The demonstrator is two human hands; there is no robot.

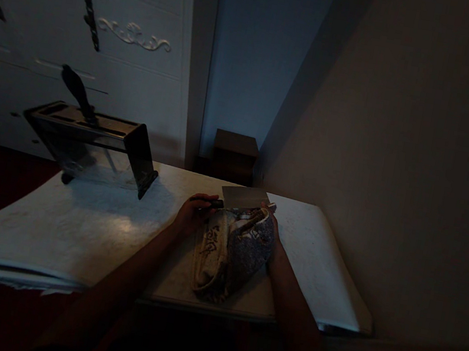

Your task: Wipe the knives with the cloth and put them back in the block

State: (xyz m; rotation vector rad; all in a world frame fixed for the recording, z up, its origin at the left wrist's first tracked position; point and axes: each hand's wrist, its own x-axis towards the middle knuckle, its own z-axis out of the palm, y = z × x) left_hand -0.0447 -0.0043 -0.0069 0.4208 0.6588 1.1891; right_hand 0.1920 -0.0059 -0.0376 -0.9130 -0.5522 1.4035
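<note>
A cleaver (245, 197) with a broad grey blade lies sideways in front of me, just above the table. My left hand (193, 212) is closed round its dark handle. A patterned towel (248, 255), beige on one side and dark blue-grey on the other, hangs below the blade. My right hand (272, 233) grips the towel by the blade's right end, with the cloth partly hiding its fingers. The blade's lower edge is covered by the towel.
A knife block (135, 147) with clear sides stands on the left of the white-covered table (131, 254), one black-handled knife (78, 92) in it. White cabinets (151, 0) rise behind. A wall (398, 167) borders the right, and a brown box-like piece (236, 146) stands beyond the table.
</note>
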